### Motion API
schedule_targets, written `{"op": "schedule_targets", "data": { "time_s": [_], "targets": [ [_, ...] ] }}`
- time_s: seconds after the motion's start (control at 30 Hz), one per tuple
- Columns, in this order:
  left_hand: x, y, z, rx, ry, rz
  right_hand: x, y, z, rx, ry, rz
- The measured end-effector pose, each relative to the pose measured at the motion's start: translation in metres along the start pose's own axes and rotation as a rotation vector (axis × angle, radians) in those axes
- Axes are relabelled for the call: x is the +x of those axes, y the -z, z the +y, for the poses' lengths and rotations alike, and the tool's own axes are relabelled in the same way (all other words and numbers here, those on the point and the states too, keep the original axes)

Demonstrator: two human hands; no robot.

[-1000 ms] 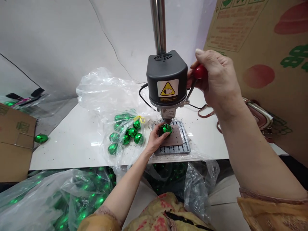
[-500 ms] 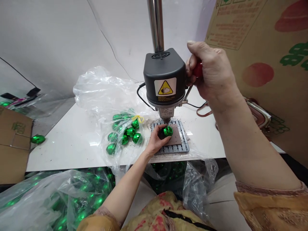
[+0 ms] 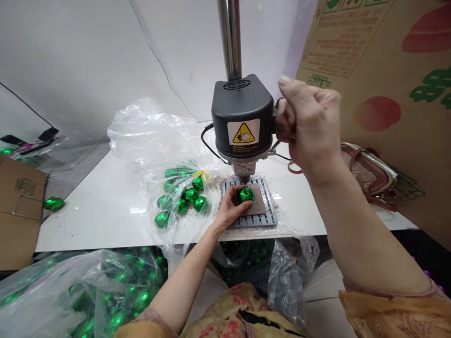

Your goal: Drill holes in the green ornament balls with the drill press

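Note:
A small bench drill press (image 3: pixel 242 117) with a dark head and a steel column stands on the white table (image 3: pixel 105 211). My left hand (image 3: pixel 230 209) pinches a shiny green faceted ball (image 3: pixel 247 194) on the brown pad (image 3: pixel 259 203) of the grey slotted base, right under the drill bit. My right hand (image 3: pixel 310 124) is a fist around the press's feed lever at the head's right side; its red knob is hidden inside the fingers.
A clear plastic bag (image 3: pixel 176 192) holding several green balls lies left of the press. More green balls fill big bags (image 3: pixel 88 295) below the table edge. A printed cardboard box (image 3: pixel 380 94) rises at right, a handbag (image 3: pixel 369 173) beside it. One loose green ball (image 3: pixel 53 203) lies far left.
My right hand has turned the lever over, so the red knob no longer shows. The left hand keeps the green ball under the bit.

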State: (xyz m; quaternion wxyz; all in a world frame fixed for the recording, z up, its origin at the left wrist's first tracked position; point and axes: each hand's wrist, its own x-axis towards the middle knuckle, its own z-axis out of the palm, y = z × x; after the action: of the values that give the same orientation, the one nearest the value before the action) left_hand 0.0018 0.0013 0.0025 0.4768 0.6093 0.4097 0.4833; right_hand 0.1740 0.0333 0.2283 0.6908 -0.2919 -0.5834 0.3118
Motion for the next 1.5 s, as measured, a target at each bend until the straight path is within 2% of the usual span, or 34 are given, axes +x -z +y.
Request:
{"op": "schedule_targets", "data": {
  "time_s": [0.2,0.47,0.6,1.13,1.37,1.5],
  "targets": [
    [0.001,0.002,-0.006,0.021,0.002,-0.010,-0.044,-0.001,0.002,-0.015,0.209,0.123],
    [0.001,0.000,-0.003,-0.025,0.031,-0.013,-0.062,-0.003,0.011,-0.011,0.262,0.223],
    [0.002,0.000,-0.001,-0.026,0.032,-0.003,-0.069,-0.001,0.018,-0.007,0.352,0.193],
    [0.002,0.001,-0.010,-0.004,0.015,-0.019,-0.085,0.008,0.040,-0.039,0.522,0.159],
    [0.001,0.000,-0.009,-0.001,0.013,-0.018,-0.089,0.012,0.047,-0.025,0.616,0.099],
    [0.001,0.000,-0.006,-0.007,0.014,-0.013,-0.089,0.014,0.056,-0.023,0.656,0.113]
  ]
}}
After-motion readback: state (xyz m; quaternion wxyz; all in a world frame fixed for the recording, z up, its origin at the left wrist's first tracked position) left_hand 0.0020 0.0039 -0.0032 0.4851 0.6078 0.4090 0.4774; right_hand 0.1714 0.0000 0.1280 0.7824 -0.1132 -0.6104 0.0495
